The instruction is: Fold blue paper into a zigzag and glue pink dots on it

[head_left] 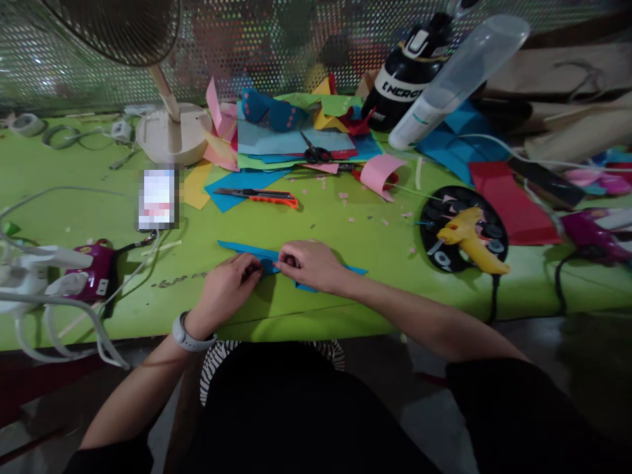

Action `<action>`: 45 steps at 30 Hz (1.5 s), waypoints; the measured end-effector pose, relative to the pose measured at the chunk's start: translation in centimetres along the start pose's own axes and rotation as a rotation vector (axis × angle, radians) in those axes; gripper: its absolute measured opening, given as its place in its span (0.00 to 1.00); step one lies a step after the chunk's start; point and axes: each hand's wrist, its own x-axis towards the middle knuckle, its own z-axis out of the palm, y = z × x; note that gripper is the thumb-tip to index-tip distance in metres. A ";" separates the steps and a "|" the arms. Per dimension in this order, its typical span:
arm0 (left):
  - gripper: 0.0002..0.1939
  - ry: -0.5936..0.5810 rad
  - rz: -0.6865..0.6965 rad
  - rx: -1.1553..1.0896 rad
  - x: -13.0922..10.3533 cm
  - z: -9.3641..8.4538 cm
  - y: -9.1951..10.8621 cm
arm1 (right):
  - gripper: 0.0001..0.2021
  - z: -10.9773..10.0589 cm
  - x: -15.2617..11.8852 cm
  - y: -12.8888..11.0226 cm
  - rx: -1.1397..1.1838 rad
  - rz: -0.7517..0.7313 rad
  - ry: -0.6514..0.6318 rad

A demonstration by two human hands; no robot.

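A strip of blue paper point(251, 249) with folded or cut parts lies on the green tabletop in front of me. My left hand point(230, 283), a pale watch on its wrist, pinches the paper near its middle. Close beside it my right hand point(309, 264) has thumb and finger pressed together on the same paper. That hand covers much of the paper's right part; a blue end shows past the wrist. Beyond the hands lies an orange box cutter point(261, 196) with its blade pointing left.
A yellow glue gun point(471, 240) rests on a round black stand point(429, 227) at right. Scissors point(316, 153) lie on stacked coloured paper at the back. A phone point(157, 199), a fan base point(174, 135), power strips and cables point(89, 316) are at left. A black bottle point(402, 85) stands behind.
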 end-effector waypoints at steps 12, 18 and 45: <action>0.10 0.071 0.089 0.106 0.4 1.0 1.6 | 0.11 -0.5 0.0 0.7 0.108 -0.018 -0.052; 0.06 0.101 0.118 0.198 0.4 1.7 2.2 | 0.08 -1.1 0.2 1.1 0.249 0.005 -0.072; 0.10 0.123 -0.002 0.284 0.7 1.8 3.4 | 0.05 -1.1 0.7 1.4 0.292 0.007 -0.008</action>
